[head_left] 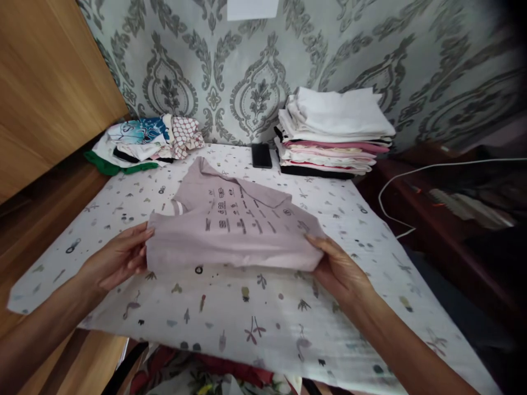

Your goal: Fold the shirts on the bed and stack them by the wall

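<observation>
A light mauve T-shirt [230, 241] with rows of small dark print spans the space between my hands, its near edge lifted a little off the patterned white cloth [222, 307]. My left hand [127, 252] pinches the shirt's left side, thumb on top and fingers curled beneath. At the opposite side, my right hand [337, 266] grips the shirt with the thumb over the fabric and the other fingers hidden under it. The far part of the shirt, with a sleeve at the left, lies on the cloth.
A tall stack of folded clothes [333, 137] stands at the back right, beside a black phone [261, 156]. A looser pile of clothes [144, 142] sits at the back left near a wooden cabinet [53, 82]. A white cable [382, 189] hangs at the right.
</observation>
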{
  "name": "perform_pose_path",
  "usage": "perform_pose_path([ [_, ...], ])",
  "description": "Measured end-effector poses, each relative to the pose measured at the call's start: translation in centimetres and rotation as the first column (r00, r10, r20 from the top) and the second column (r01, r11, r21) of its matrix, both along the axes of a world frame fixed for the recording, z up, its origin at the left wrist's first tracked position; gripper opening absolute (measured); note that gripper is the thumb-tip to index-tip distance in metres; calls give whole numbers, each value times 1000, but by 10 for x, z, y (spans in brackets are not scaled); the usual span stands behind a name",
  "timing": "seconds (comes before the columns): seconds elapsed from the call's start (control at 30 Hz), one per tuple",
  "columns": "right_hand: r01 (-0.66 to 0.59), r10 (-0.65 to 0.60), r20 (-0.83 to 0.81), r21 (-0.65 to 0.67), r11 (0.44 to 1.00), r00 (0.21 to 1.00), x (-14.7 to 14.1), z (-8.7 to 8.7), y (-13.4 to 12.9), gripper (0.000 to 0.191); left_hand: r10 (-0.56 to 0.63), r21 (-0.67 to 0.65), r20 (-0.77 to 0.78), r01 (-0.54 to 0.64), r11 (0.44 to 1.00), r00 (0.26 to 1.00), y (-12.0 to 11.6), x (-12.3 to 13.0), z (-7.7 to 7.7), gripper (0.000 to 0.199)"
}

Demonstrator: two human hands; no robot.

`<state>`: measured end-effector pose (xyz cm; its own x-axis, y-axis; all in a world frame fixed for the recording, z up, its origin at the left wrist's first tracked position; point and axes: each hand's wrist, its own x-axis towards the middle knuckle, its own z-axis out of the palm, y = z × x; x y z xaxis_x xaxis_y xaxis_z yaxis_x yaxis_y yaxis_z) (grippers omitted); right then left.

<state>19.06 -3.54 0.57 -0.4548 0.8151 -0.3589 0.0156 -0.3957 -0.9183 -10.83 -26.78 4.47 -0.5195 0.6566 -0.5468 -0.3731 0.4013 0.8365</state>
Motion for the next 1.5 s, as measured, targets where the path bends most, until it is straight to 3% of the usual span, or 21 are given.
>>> perform_pose_path([
  [0.13,-104,85,260,57,993,962,30,-5,-6,42,-194,-165,-18,188,968,981,-26,-22,-15,44],
  [0.2,-163,34,460,244,956,887,46,-11,1,38,-339,-273,-122,296,915,933,-31,-35,-25,45],
  [0.23,-209,-32,556,365,907,831,50,-14,7,38,-407,-321,-210,330,888,889,-29,-43,-28,45],
  [0.33,-450,-180,698,614,649,693,41,-18,28,35,-528,-418,-528,338,843,665,4,-71,-29,43],
  [0.47,-733,-162,769,638,235,618,-21,-14,51,40,-517,-483,-794,183,856,320,100,-111,-26,37],
  [0.53,-802,-204,803,587,111,560,-52,-13,60,41,-535,-546,-807,27,837,251,151,-126,-32,37],
  [0.6,-846,-239,834,527,80,497,-73,-13,69,36,-552,-573,-796,-15,819,249,189,-137,-42,34],
  [0.67,-862,-247,852,496,102,461,-82,-16,82,32,-569,-588,-783,-2,809,250,213,-144,-52,24],
  [0.73,-819,-241,831,546,175,502,-84,-20,100,31,-571,-580,-790,32,814,224,225,-151,-56,13],
  [0.83,-611,-231,719,684,399,655,-84,-26,137,32,-521,-516,-840,68,854,152,232,-164,-52,9],
  [0.93,-310,-231,566,697,647,791,-89,-33,176,31,-456,-451,-885,76,889,95,239,-175,-45,12],
  [1.0,-185,-237,498,657,731,834,-95,-39,194,31,-429,-424,-900,74,903,78,243,-177,-45,13],
  [1.17,-94,-272,464,624,775,843,-111,-50,211,21,-374,-372,-925,41,927,70,248,-175,-53,15],
  [1.3,-42,-269,463,559,828,845,-118,-45,210,13,-362,-361,-928,26,932,90,246,-173,-53,20],
  [1.43,-42,-168,475,400,915,864,-107,-34,191,9,-417,-416,-896,42,909,153,228,-165,-50,29],
  [1.5,-53,-115,459,336,940,881,-91,-29,172,10,-420,-413,-901,83,907,109,207,-153,-49,37],
])
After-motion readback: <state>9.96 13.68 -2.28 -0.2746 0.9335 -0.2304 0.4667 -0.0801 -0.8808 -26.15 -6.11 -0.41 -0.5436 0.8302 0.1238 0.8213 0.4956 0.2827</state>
